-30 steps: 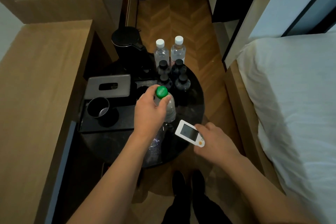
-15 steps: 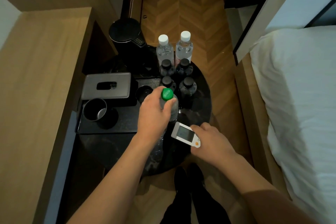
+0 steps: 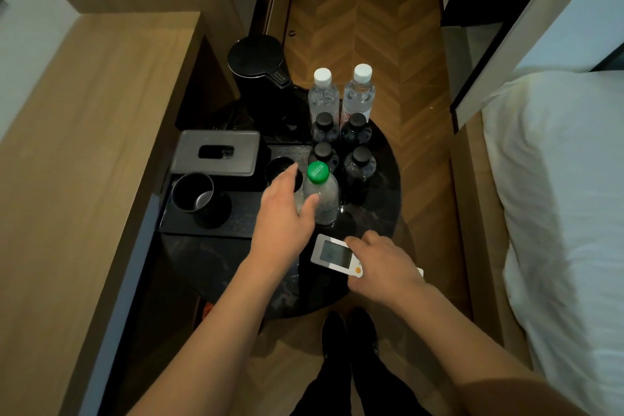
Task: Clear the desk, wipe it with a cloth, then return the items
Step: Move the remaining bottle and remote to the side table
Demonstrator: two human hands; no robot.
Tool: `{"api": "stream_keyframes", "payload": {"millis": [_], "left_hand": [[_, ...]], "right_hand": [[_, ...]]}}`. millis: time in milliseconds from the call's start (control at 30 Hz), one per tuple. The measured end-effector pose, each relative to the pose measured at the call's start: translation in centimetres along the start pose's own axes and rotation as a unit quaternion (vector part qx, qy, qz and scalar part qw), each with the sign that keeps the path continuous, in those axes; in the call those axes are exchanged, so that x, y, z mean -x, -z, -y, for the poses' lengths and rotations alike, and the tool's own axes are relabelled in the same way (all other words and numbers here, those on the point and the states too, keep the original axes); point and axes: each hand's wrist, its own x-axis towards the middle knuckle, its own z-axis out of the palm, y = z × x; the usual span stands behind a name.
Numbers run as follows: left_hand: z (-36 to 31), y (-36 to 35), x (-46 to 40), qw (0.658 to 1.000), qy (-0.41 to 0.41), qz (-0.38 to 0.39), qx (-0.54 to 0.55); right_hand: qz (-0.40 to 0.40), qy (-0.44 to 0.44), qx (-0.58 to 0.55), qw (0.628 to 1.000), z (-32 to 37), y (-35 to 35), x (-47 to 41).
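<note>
A clear bottle with a green cap (image 3: 322, 194) stands upright on the round black table (image 3: 381, 213). My left hand (image 3: 282, 216) lies against the bottle's left side with its fingers stretched out past it and the thumb touching the bottle's front. My right hand (image 3: 381, 263) grips a small white device with a grey screen (image 3: 332, 252) at the table's near edge. The device lies flat, and whether it rests on the tabletop I cannot tell.
A black tray (image 3: 202, 230) holds a dark cup (image 3: 193, 192) and a grey tissue box (image 3: 216, 152). Behind stand a black kettle (image 3: 260, 78), two white-capped bottles (image 3: 323, 94) and several dark bottles (image 3: 359, 162). A wooden desk (image 3: 84, 145) is at left, a bed (image 3: 557, 179) at right.
My left hand has slid down from the bottle's cap and its fingers have straightened, with the bottle now standing on the table. My right hand has lowered the white device toward the table edge.
</note>
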Motion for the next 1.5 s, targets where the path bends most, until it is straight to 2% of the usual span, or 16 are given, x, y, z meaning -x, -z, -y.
{"api": "stream_keyframes", "payload": {"millis": [100,167,233,333,467,667,867,1100,1400,1500], "left_hand": [[2.0,0.3,2.1,0.995,0.081,0.038,-0.035],[3.5,0.2,3.5,0.983,0.166,0.084,-0.012],[4.9,0.0,4.8,0.972,0.209,0.107,0.027],[6.4,-0.1,5.8,0.966,0.226,0.085,0.092],[7.7,0.0,5.8,0.940,0.287,0.062,0.172],[10.2,-0.8,5.3,0.935,0.300,0.064,0.180],[12.0,-1.5,3.3,0.931,0.318,0.038,0.176],[14.3,-2.3,1.9,0.917,0.355,0.019,0.180],[14.4,-4.2,1.0,0.920,0.359,-0.020,0.156],[14.5,-3.9,1.1,0.909,0.378,-0.032,0.170]], "right_hand": [[0.004,0.013,0.019,1.000,0.8,0.0,-0.3],[0.006,0.027,0.032,0.999,1.7,-0.1,-0.6],[0.008,0.045,0.041,0.998,2.6,-0.4,-1.1],[0.020,0.066,0.058,0.996,3.9,-1.0,-1.9],[0.039,0.083,0.079,0.993,4.9,-2.3,-3.1],[0.035,0.089,0.095,0.991,5.6,-3.7,-4.8],[-0.007,0.094,0.103,0.990,5.1,-4.7,-6.6],[-0.007,0.065,0.122,0.990,3.0,-6.0,-7.6],[-0.017,0.061,0.133,0.989,2.9,-6.9,-8.3],[-0.009,0.057,0.116,0.992,3.1,-6.7,-8.1]]}}
